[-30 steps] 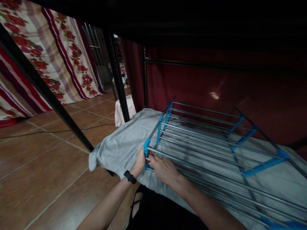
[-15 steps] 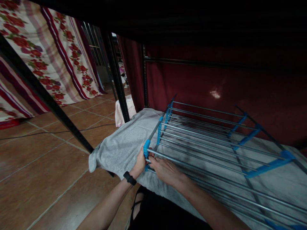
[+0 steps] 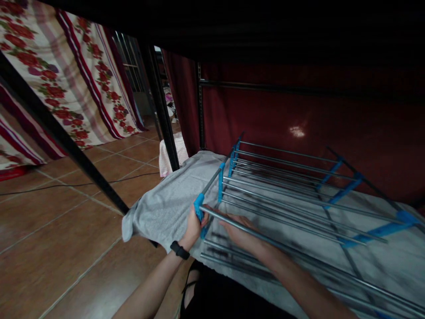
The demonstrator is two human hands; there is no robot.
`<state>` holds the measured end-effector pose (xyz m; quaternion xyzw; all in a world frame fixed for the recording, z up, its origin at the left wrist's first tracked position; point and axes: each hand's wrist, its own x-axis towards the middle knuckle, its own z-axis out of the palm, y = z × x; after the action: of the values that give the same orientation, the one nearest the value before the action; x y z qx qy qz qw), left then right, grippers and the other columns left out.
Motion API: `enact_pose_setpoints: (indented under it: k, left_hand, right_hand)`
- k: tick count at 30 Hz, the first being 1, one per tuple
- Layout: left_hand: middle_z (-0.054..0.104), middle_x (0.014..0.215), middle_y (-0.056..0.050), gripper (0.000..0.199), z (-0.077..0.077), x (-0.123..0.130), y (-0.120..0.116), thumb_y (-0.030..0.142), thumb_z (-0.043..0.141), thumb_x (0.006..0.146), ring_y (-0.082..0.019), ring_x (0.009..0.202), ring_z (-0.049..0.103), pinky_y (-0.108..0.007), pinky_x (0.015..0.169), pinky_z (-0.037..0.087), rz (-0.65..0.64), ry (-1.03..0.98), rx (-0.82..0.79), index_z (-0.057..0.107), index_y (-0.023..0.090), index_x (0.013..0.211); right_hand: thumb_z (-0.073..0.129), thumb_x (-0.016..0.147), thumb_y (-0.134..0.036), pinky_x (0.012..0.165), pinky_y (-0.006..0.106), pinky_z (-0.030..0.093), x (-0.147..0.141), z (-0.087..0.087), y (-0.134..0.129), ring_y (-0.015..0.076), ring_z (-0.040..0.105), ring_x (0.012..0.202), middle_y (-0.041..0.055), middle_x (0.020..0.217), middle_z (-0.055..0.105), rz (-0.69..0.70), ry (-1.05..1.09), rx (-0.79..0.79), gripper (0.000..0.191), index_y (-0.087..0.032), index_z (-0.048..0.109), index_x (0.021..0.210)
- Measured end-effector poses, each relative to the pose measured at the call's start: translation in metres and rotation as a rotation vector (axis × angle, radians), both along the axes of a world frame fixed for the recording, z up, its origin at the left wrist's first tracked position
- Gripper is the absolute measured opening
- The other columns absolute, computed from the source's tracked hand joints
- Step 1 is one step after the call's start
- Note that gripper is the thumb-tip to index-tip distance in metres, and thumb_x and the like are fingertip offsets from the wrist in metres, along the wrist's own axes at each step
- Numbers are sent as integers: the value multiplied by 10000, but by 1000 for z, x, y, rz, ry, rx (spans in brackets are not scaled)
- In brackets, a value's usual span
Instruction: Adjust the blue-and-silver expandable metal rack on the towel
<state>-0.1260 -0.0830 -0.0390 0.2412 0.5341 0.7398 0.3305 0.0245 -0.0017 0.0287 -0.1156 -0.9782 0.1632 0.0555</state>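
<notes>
A drying rack of grey metal tubes (image 3: 288, 248) with blue plastic connectors lies on grey cloth. My left hand (image 3: 194, 226), a black band on its wrist, is closed around the blue corner connector (image 3: 198, 207) at the rack's near left. The front tube's end meets that connector. Just right of it, my right hand (image 3: 241, 230) reaches beneath the front tube, which hides part of its fingers; whether it grips anything is unclear. Below both hands, a loose-ended metal rod (image 3: 232, 251) and another under it stop short of the blue connector bar.
Grey cloth (image 3: 166, 199) covers the low surface inside a black metal frame (image 3: 162, 106). A dark red curtain (image 3: 259, 110) hangs behind. At left are a floral curtain (image 3: 76, 79), brown floor tiles (image 3: 73, 239), a thin cable (image 3: 129, 178) and a pinkish cloth (image 3: 166, 157).
The lower rods' ends have come away from the blue connector. My right hand has shifted right, from the connector to under the front tube. My left hand has tilted the corner slightly.
</notes>
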Motion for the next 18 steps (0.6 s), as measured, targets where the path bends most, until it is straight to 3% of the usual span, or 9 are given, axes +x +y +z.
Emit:
enact_pose_setpoints:
  k: [3,6,15,18]
  left_hand:
    - [323,432,47,620,-3,7,5,793,392,796,-91,386,261,-265,404,221,137,-42,-19,441,220,566]
    - [333,488,52,585,-2,14,7,780,452,788,-94,416,281,-271,406,243,250,-72,-61,415,224,610]
    - [397,529,41,551,13,23,2,759,457,808,-108,444,295,-288,412,261,291,-28,-108,521,217,727]
    - [363,500,44,548,12,23,4,754,452,811,-111,439,285,-291,416,256,290,-33,-106,468,225,668]
  right_hand:
    - [352,1005,-232,865,317,530,-1,1,-1,203,666,1056,39,1265,656,87,5,-38,570,-324,182,1541]
    - [381,994,-219,912,327,520,-4,1,-6,211,624,1151,64,1375,581,69,10,-26,603,-313,159,1548]
    - [385,999,-235,913,342,517,-3,3,-11,224,618,1160,67,1384,574,49,-32,18,578,-316,196,1540]
    - [397,997,-241,901,341,519,-3,2,-11,227,626,1144,60,1370,584,46,-14,9,585,-328,192,1538]
